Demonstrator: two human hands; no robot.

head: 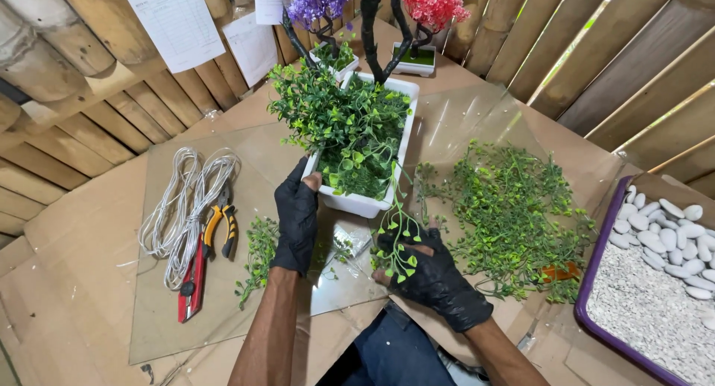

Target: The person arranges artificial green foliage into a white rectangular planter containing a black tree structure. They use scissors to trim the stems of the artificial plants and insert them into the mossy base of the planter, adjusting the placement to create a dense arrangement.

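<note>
Cardboard-topped table [89, 229]: left hand [296, 211] clasps white planter [365, 203] (foliage-filled), right hand [428, 270] pinches green sprig [398, 233].

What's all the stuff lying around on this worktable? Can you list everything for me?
White planter: one, white, centre, filled with green artificial foliage around a dark trunk.
Small potted trees: two, purple-flowered and red-flowered, at the back.
Loose green sprigs: a pile, green, right of the planter; a smaller bunch on the left.
Wire coil: one bundle, whitish, left.
Pliers: one, orange and black handles, beside the wire.
Cutter: one, red, below the wire.
Tray: one, purple rim, far right, holding white pebbles and grey gravel.
Paper sheets: several, white, on the wooden wall.
Left hand: black glove, touching the planter's near corner.
Right hand: black glove, fingers holding a green sprig.
</note>
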